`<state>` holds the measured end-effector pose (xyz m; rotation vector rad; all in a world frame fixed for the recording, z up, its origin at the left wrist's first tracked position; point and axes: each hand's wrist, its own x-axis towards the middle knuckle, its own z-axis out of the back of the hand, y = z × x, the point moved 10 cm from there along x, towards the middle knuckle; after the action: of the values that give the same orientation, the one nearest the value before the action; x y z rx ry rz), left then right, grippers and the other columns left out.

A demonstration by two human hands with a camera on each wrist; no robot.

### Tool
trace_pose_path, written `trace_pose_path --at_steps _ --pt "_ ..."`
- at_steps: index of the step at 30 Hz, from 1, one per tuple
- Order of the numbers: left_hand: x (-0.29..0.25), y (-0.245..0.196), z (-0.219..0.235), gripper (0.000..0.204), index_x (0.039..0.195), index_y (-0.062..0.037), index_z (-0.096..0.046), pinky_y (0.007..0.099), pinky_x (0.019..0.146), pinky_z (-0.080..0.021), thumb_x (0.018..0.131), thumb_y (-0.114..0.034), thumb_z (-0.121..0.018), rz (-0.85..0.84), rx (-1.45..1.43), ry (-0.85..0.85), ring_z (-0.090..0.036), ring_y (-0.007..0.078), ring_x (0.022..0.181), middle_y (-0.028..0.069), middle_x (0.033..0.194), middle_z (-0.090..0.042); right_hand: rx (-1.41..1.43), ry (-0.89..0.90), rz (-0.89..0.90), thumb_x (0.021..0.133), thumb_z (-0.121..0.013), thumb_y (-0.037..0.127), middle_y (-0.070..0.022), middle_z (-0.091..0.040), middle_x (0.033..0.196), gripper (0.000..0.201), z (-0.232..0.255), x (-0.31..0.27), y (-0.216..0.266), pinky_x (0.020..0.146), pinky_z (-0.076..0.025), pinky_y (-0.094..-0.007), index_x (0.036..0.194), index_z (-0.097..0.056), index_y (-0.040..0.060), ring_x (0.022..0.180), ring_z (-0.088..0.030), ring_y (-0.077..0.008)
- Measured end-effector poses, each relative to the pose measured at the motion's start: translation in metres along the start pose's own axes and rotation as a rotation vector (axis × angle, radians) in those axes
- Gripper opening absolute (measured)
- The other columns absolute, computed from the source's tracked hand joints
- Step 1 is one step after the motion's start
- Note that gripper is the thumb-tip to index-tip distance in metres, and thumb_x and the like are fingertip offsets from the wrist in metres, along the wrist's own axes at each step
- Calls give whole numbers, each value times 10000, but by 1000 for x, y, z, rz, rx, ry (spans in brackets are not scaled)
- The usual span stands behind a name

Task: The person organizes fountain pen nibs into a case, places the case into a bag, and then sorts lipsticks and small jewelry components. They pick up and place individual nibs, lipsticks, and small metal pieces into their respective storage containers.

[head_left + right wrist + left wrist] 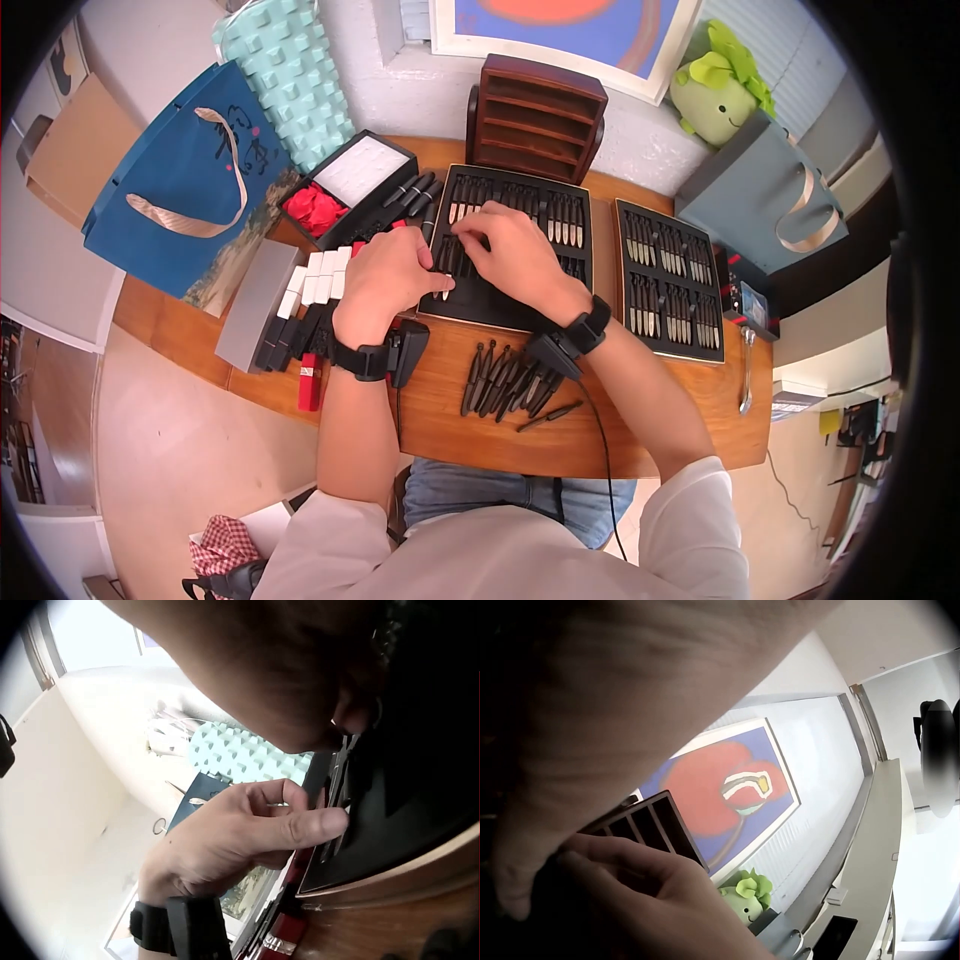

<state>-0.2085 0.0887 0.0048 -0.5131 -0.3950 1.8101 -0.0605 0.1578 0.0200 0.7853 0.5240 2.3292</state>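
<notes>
A black slotted tray (500, 305) holds rows of slim dark pen-like pieces (565, 220) with pale pointed tips. Over its left part, my right hand (520, 260) pinches the upper end of one such piece between thumb and index finger; the right wrist view shows a glint at those fingertips. My left hand (385, 275) lies at the tray's left edge, its thumb (319, 827) stretched straight over the slots and touching the lower end of a piece. The other left fingers are partly hidden behind the thumb. Several loose pieces (490, 380) lie heaped on the table before the tray.
A second filled tray (625, 290) sits to the right, with a wrench-like metal tool (747, 370) beyond it. Behind stands a brown wooden rack (535, 120). White-capped boxes (325, 275), an open black case (365, 170) and a blue gift bag (180, 190) crowd the left.
</notes>
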Motion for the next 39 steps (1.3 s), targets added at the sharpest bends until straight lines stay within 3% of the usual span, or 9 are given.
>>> trace_pose_path --at_steps 11,15,18,21,24,27,31,36,39 --pt "6 1 -6 411 892 -49 -732 466 786 -590 727 -308 -1005 -39 -10 19 -778 357 892 152 878 -791 -245 449 11 983 -663 141 -223 -793 943 294 -20 -15 24 814 -616 -525 1193 -837 31 904 -777 -423" --pt "4 -4 -4 429 820 7 -695 385 666 -549 699 -250 -1016 -81 -71 -16 -708 230 713 113 755 -714 -104 419 -43 972 -661 166 -260 -800 997 271 -9 -14 11 875 -618 -549 1128 -834 27 978 -774 -449" --pt "3 -6 -2 406 816 4 -692 363 624 -529 723 -232 -1009 -99 -87 -30 -691 198 673 95 728 -706 20 282 108 997 -648 124 -229 -800 981 352 19 -24 20 867 -604 -517 1304 -781 16 933 -761 -445" --pt "6 -3 -4 398 831 -12 -714 428 699 -575 714 -271 -993 -120 -86 -16 -774 337 764 177 763 -753 207 256 231 989 -703 122 -180 -812 950 284 60 -57 29 784 -603 -453 1236 -798 20 845 -776 -360" --pt "2 -22 0 378 825 -35 -670 331 600 -466 830 -257 -976 -199 -230 -14 -618 148 651 36 691 -646 279 632 2 985 -772 159 -93 -806 882 164 79 -110 21 672 -561 -317 1083 -833 41 745 -748 -167" --pt "-3 -45 -7 339 840 -88 -632 235 566 -339 964 -219 -919 -290 -441 -5 -450 1 643 -109 692 -526 265 870 -268 945 -851 204 -74 -766 752 175 78 -162 -8 633 -544 -322 1025 -829 50 660 -723 -186" --pt "-31 -111 -34 297 873 -83 -613 205 597 -357 999 -116 -880 -514 -738 196 -478 -25 674 -113 758 -580 297 888 -319 919 -879 219 -72 -751 716 194 68 -186 -13 608 -538 -322 980 -816 46 632 -720 -186" --pt "-72 -164 -87 182 963 -40 -715 216 584 -394 996 -105 -881 -666 -645 476 -548 -12 699 -65 767 -642 372 668 -64 894 -863 125 -76 -754 735 169 85 -188 -16 593 -556 -307 1012 -789 29 603 -729 -156" --pt "-82 -175 -104 131 1121 9 -796 233 544 -398 1056 -105 -807 -840 -621 433 -547 22 610 5 868 -721 679 497 -354 930 -822 83 -62 -777 818 102 114 -186 -43 539 -549 -277 1000 -786 17 624 -734 -130"
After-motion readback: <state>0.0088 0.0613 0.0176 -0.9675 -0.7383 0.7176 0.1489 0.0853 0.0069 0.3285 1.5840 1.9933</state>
